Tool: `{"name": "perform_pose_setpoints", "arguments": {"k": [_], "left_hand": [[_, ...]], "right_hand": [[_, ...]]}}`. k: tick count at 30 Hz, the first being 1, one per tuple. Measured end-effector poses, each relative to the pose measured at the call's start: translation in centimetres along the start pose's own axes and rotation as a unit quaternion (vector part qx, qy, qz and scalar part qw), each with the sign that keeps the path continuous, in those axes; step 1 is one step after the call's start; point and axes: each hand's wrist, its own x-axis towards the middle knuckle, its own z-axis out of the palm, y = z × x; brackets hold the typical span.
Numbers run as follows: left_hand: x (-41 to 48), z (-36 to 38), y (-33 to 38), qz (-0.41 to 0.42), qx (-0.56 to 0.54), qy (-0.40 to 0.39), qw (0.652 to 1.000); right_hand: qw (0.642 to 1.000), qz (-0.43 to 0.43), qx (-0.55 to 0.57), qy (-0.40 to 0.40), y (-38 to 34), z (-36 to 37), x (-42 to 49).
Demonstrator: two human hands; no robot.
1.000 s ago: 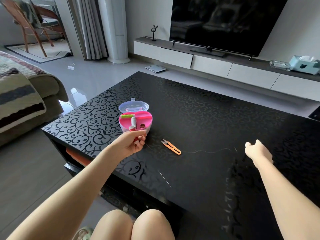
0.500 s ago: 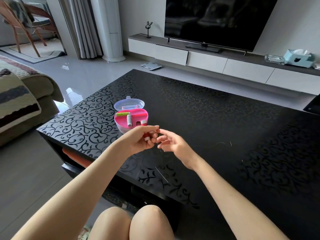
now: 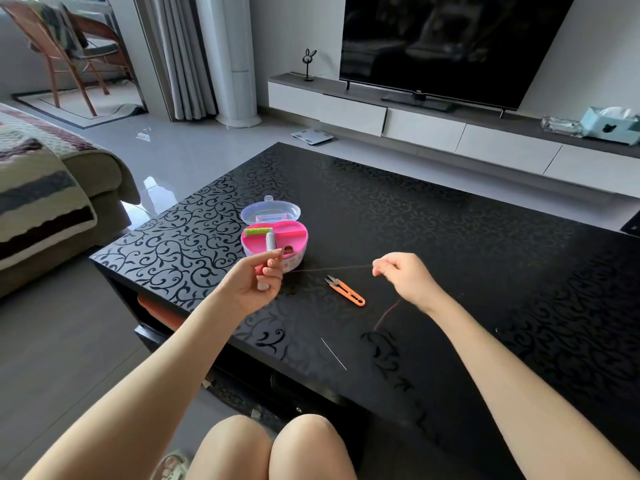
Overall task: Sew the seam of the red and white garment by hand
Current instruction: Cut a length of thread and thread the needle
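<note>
Head view: a person is sitting at the near edge of a black patterned bench (image 3: 450, 237). The left hand (image 3: 254, 285) is hovering above the bench's near left part, its fingers (image 3: 268, 271) curling round a red spool (image 3: 260, 269) and gripping it upright. The right hand (image 3: 403, 277) is hanging to the right of it, well apart, with thumb and forefinger pinching a red thread (image 3: 332, 268). The thread is stretching taut from the spool to that pinch, and its loose tail is dangling below the right wrist toward the bench. Orange snips (image 3: 346, 291) are lying on the bench between the hands, under the taut thread. A needle (image 3: 333, 354) is lying on the bench nearer the person, apart from the snips. A pink box (image 3: 298, 237) is sitting just beyond the left hand, its clear lid (image 3: 270, 213) lying open at its far side. A green spool (image 3: 257, 231) and a white spool (image 3: 269, 241) are resting in its left compartment. A sofa (image 3: 69, 188) is standing to the left, and a television (image 3: 450, 39) is standing far beyond the bench.
</note>
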Motion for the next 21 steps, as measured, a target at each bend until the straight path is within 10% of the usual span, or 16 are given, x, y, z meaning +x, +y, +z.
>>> {"name": "perform_pose_setpoints", "arguments": {"k": [3,8,13,17,21], "left_hand": [[-0.4,-0.2,1.3,0.014,-0.025,0.001,1.0],[-0.5,0.3,2.8,0.043,-0.037,-0.008,0.998],[0.2,0.4,4.1,0.083,-0.043,0.019,0.995],[0.3,0.3,4.1,0.092,-0.016,0.121,0.988],[0.6,0.8,3.6,0.081,0.054,0.116,0.988]], "right_hand": [[0.997,0.046,-0.048,0.04,0.6,-2.0,2.3],[0.915,0.112,0.383,-0.06,-0.4,-5.9,4.5],[0.963,0.09,0.167,-0.19,0.7,-7.8,5.4],[0.998,0.059,-0.025,0.014,0.4,-8.3,7.0],[0.952,-0.007,-0.195,0.237,-2.2,-10.4,10.0]]}}
